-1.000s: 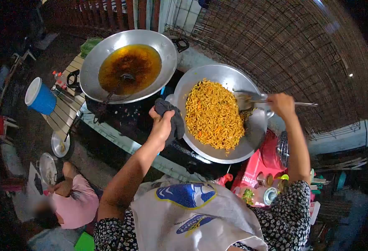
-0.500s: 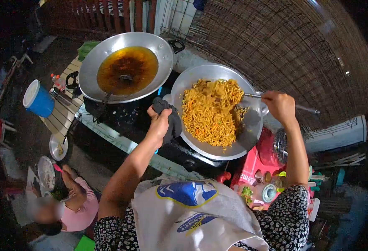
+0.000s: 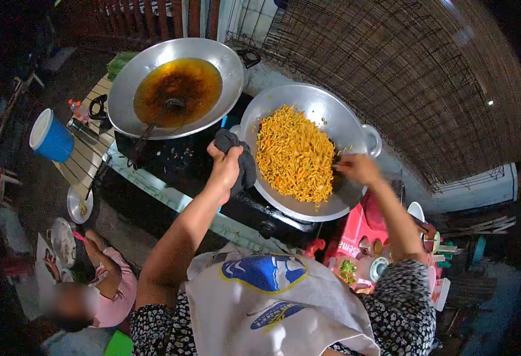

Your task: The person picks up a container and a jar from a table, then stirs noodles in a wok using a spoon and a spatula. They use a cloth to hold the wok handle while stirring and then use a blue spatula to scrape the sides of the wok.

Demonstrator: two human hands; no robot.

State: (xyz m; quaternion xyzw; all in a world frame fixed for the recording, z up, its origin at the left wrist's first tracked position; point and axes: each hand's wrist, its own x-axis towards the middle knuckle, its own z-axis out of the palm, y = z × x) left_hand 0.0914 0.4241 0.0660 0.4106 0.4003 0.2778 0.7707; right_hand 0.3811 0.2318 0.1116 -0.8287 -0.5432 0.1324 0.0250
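Note:
Yellow noodles with orange and green bits lie heaped in a large metal wok. My left hand is closed around a dark cloth at the wok's left edge. Over the right side of the wok, my right hand grips a metal utensil whose end is at the noodles; motion blurs the hand and most of the utensil is hidden.
To the left, another wok holds amber oil with a dark ladle in it. A blue bucket stands by a slatted table. A person in pink is at lower left. Cups and jars sit on a red surface.
My right hand has moved down and left, lower over the wok. The noodles now lie in a more compact heap. My left hand keeps its hold on the cloth.

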